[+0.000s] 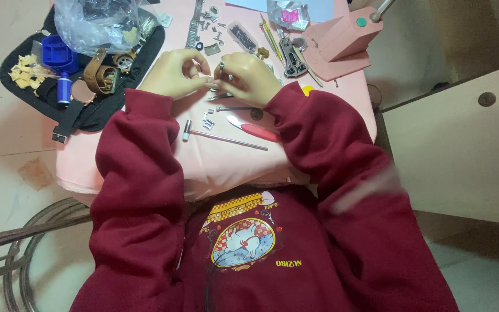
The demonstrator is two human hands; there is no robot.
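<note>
My left hand (177, 72) and my right hand (249, 76) meet over a small pink table (215, 162), fingertips pinched together on a tiny metal part (222, 66) that is too small to make out. Both arms are in dark red sleeves. Just below the hands lie a small metal hammer (223, 137), a red-handled tool (252, 130), a thin metal pin tool (232, 108) and a few small metal links (208, 120).
A black tool pouch (96, 112) at the left holds a brown leather strap (102, 75), blue tools (59, 55) and a clear plastic bag (96, 23). A metal watch band (193, 26), pliers (291, 58) and a pink lamp base (342, 43) sit farther back.
</note>
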